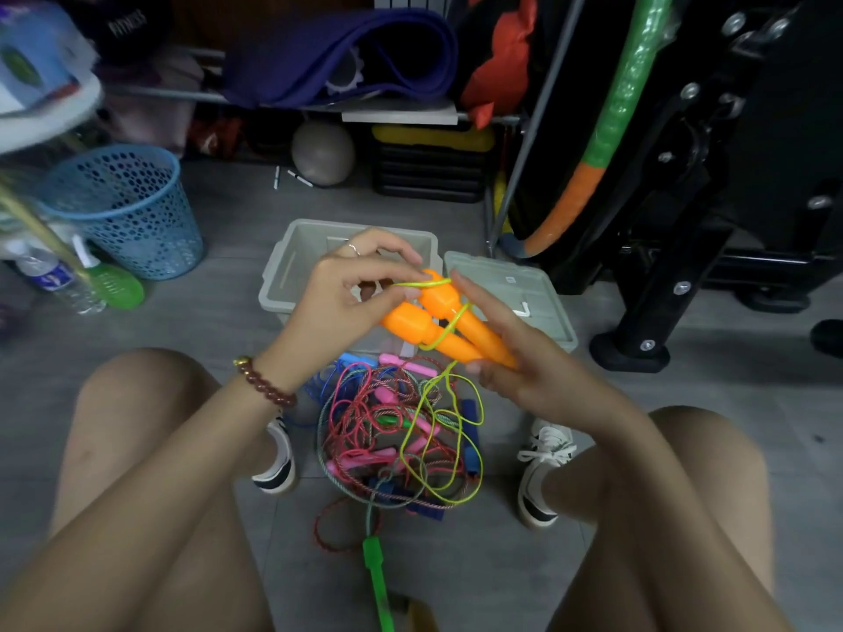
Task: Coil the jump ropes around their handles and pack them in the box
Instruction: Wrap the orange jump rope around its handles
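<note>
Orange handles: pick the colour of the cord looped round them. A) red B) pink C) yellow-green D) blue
C: a yellow-green cord crosses both orange handles, pinched near their top by the left hand while the right hand holds the handles.

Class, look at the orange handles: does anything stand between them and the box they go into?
Nothing visible does. The box stands open just beyond the orange handles, its lid lying to its right. The yellow-green rope does trail down into the tangled pile, which might snag.
</note>
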`<state>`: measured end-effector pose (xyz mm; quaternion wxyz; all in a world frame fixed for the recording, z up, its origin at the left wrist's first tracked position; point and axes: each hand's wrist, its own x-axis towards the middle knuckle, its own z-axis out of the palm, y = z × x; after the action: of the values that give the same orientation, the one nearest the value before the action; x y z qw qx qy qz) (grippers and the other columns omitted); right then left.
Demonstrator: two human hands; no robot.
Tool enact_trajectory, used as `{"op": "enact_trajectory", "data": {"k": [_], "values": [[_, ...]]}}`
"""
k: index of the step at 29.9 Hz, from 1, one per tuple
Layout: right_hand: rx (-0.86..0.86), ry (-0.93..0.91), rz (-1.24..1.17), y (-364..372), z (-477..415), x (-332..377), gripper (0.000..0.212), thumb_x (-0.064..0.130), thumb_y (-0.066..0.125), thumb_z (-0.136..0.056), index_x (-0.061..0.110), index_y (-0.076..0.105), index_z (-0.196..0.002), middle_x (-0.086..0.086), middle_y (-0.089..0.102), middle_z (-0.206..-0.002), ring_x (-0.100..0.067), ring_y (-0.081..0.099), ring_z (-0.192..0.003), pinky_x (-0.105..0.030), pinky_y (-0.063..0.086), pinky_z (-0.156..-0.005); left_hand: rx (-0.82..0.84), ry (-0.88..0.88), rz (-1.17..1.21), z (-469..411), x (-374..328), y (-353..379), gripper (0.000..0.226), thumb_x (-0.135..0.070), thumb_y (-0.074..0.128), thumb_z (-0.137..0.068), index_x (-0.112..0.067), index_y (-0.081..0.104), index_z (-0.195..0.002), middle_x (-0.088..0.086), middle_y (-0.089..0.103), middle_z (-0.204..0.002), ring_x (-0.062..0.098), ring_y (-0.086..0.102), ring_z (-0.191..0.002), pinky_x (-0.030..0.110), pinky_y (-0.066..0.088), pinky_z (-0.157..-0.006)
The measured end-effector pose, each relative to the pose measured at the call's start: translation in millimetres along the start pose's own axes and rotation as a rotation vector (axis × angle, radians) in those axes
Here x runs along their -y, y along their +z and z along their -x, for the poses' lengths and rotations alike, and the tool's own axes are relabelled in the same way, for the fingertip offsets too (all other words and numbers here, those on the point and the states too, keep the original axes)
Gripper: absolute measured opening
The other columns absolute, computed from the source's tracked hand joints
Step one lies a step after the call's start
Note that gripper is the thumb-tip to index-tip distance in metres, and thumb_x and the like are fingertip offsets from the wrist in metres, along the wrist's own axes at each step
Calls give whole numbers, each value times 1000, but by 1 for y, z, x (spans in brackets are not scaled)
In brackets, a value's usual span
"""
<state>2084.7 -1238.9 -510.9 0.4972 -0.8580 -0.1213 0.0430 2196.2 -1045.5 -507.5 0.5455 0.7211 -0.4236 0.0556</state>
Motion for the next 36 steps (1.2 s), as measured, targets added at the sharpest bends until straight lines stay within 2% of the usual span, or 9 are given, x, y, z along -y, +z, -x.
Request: {"op": "enact_trajectory", "data": {"k": [4, 6, 13, 17, 20, 22, 27, 31, 36], "values": [[5, 20, -65, 4, -1, 0, 68, 14, 55, -87, 38, 20, -140, -10, 57, -89, -13, 48, -65, -24, 44, -61, 129, -12, 20, 0, -1, -1, 9, -4, 66, -81, -5, 72, -88, 6, 58, -102, 0, 49, -71, 12, 35, -62], [6, 38, -128, 7, -1, 1, 60, 8, 54, -87, 30, 23, -133, -15, 55, -85, -11, 45, -62, -21, 41, -58, 145, -23, 21, 0, 0, 0, 8, -3, 64, -82, -5, 71, -86, 8, 58, -98, 3, 53, -81, 13, 39, -70], [-1, 71, -256, 15, -4, 1, 48, 0, 52, -89, 22, 29, -125, 15, 57, -92, 1, 51, -61, -12, 39, -54, 175, -84, 137, 1, 1, 2, 17, -26, 63, -82, -13, 69, -90, 1, 59, -101, 4, 56, -94, 16, 43, -78], [-36, 68, -527, 12, -5, 9, 52, 5, 51, -86, 26, 31, -129, -8, 65, -98, -12, 46, -58, -22, 36, -49, -50, -308, 525, -2, 9, 9, 60, -66, 48, -81, -21, 56, -120, -9, 59, -112, 8, 54, -102, 21, 44, -85], [-64, 38, -730, 9, -7, 13, 57, 4, 49, -86, 23, 31, -135, -9, 66, -96, -12, 46, -56, -23, 35, -47, -12, -556, 744, 1, 17, 25, 66, -57, 35, -88, -9, 44, -133, 16, 54, -128, 30, 50, -118, 41, 35, -105], [-118, 55, -817, 6, -7, 13, 57, 4, 49, -84, 23, 32, -135, -8, 64, -90, -11, 46, -54, -21, 34, -45, 151, -651, 781, 10, 14, 39, 48, -42, 30, -95, -6, 50, -122, 8, 65, -109, 22, 60, -106, 35, 44, -100], [-180, 139, -667, -15, -1, 9, 51, 4, 53, -87, 24, 34, -131, -12, 66, -94, -14, 47, -55, -22, 35, -45, 336, -650, 357, 19, 9, 45, 31, -23, 39, -100, -14, 59, -79, 0, 50, -63, 5, 49, -56, 25, 42, -60], [-362, 267, -364, -5, -3, 0, 41, -4, 50, -93, 22, 30, -120, -9, 67, -91, -13, 48, -53, -21, 36, -44, 384, -418, -183, 20, 17, 32, 36, -31, 39, -99, -25, 46, -65, -2, 50, -60, 14, 47, -57, 32, 37, -60], [-496, 312, -98, -3, -7, -22, 48, 2, 58, -90, 21, 29, -124, -16, 65, -103, -1, 54, -62, -20, 38, -56, 354, -402, -210, 20, 10, 31, 32, -30, 40, -99, -17, 51, -71, -2, 50, -60, 8, 45, -55, 33, 38, -59]]}}
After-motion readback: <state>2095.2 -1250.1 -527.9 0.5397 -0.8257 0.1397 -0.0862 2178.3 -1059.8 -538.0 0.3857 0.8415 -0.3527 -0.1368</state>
